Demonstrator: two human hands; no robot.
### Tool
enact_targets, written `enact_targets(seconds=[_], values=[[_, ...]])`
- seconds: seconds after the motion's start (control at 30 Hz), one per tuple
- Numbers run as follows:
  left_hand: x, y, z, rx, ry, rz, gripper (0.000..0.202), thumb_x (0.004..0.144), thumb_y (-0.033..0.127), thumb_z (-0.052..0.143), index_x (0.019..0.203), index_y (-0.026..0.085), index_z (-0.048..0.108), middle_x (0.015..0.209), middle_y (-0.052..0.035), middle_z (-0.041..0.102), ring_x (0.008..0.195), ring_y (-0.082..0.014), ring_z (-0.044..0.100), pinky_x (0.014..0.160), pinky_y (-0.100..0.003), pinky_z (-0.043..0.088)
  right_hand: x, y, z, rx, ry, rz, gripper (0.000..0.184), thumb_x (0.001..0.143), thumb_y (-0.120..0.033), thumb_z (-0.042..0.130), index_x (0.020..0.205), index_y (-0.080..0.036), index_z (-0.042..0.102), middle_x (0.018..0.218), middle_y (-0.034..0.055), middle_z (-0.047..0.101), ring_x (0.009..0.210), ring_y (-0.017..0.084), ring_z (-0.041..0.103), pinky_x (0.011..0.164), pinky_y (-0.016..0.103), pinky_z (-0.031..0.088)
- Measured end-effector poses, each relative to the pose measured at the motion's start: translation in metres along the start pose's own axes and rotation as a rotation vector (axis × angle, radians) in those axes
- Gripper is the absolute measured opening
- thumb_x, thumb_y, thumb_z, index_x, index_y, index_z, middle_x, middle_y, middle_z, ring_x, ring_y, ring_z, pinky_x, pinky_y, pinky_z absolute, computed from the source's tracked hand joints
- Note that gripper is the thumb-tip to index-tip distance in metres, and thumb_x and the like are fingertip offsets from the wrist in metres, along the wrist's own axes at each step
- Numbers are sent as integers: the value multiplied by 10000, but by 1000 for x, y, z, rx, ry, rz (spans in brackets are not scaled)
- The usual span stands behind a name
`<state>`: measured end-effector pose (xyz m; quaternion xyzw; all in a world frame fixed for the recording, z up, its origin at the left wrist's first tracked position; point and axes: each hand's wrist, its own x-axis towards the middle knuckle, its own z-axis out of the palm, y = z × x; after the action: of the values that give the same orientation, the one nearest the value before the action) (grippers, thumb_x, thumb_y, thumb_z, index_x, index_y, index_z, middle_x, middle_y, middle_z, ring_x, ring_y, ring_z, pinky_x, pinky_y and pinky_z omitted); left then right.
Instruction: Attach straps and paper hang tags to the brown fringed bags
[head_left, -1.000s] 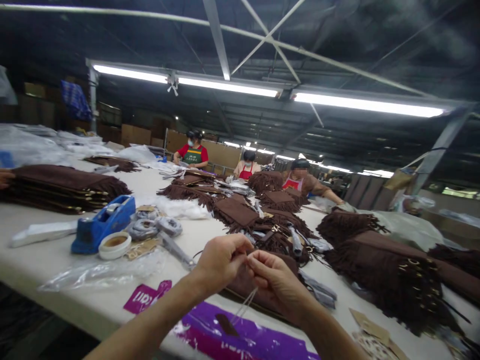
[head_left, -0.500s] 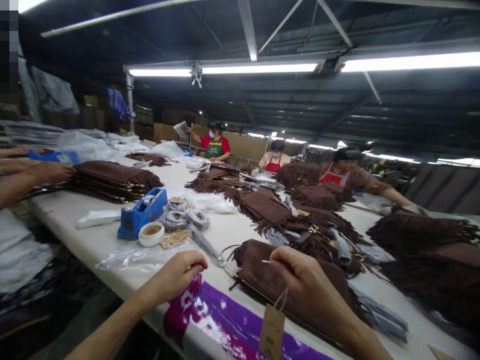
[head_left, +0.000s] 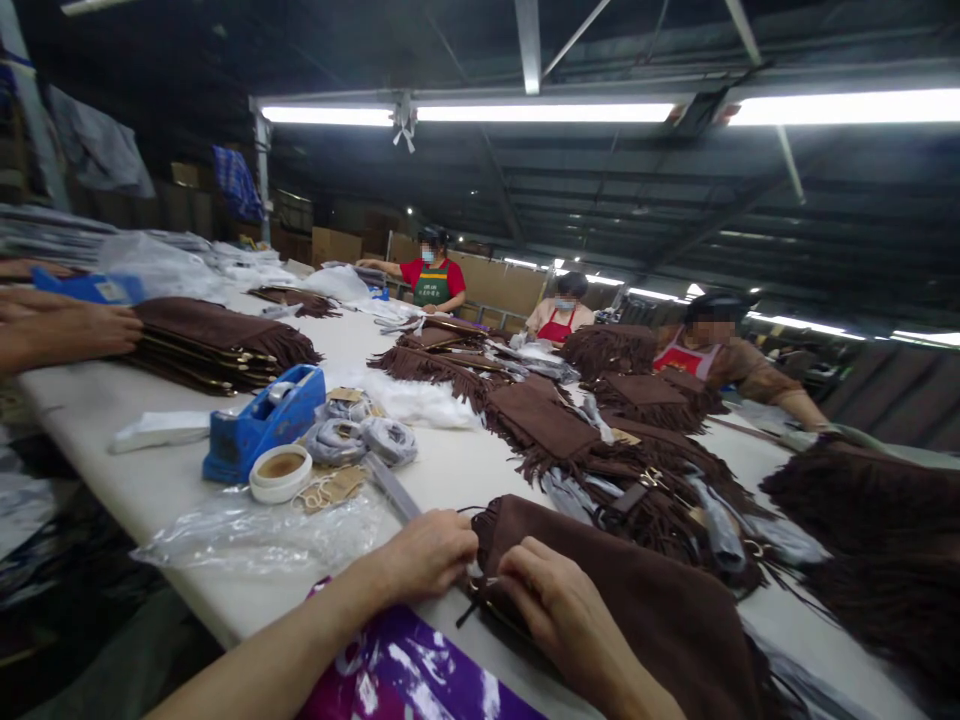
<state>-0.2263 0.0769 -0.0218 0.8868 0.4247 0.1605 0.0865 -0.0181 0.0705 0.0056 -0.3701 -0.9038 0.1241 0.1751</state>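
Observation:
A dark brown fringed bag [head_left: 637, 590] lies on the table in front of me, one corner between my hands. My left hand [head_left: 436, 550] is closed in a pinch at that corner, by the zipper end; what its fingers hold is hidden. Close beside it, my right hand [head_left: 551, 600] pinches a tag string [head_left: 491, 580], whose white tip pokes out toward the left hand. The kraft tag itself is out of sight now. Below my hands, a shiny purple plastic bag [head_left: 427, 665] hangs over the table edge.
Left of my hands are a blue tape dispenser [head_left: 262, 425], a white tape roll [head_left: 280, 473], grey strap coils [head_left: 360, 440] and a clear plastic bag [head_left: 255, 535]. Brown bags [head_left: 547, 420] pile up ahead. A co-worker's hand [head_left: 67, 325] touches a bag stack [head_left: 217, 340] at left.
My hands have come together at the bag's corner, the left moving right and the right moving down. The hanging kraft tag has gone from sight. The view has shifted slightly.

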Motion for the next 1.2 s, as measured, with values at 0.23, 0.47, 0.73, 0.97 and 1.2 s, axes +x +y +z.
enact_targets(seconds=[0.23,0.47,0.73,0.97,1.2], values=[[0,-10,6,-139,81,-4,370,767,20,511,1046,245,607,881,-9,636,822,-187,584,716,-250,423,17,7,2,35,-42,-66,175,929,-203,468,791,-217,574,800,10,578,688,149,579,602,268,368],[-4,-14,0,-326,109,32,340,700,-18,473,901,207,629,967,-29,599,922,-189,569,819,-262,448,30,14,7,7,-35,-74,148,910,-161,486,786,-196,560,786,18,600,716,164,602,646,277,391],[-3,-11,-8,-249,128,47,219,697,7,524,813,192,510,950,-51,530,910,-205,534,806,-300,477,40,14,1,-258,-94,-161,181,937,-204,502,807,-201,628,796,33,620,687,176,600,575,280,333],[-2,-9,-8,-306,171,32,232,682,-12,534,799,185,497,976,-51,514,919,-187,535,815,-277,487,44,14,5,-416,-70,-184,197,937,-183,495,793,-194,629,775,33,626,643,159,584,539,290,269],[-2,-9,-9,-318,184,46,274,639,-41,513,801,180,502,962,-48,505,907,-187,537,806,-276,492,49,2,-4,-277,-173,-118,176,945,-210,530,853,-196,679,817,31,639,742,166,628,582,255,338]])
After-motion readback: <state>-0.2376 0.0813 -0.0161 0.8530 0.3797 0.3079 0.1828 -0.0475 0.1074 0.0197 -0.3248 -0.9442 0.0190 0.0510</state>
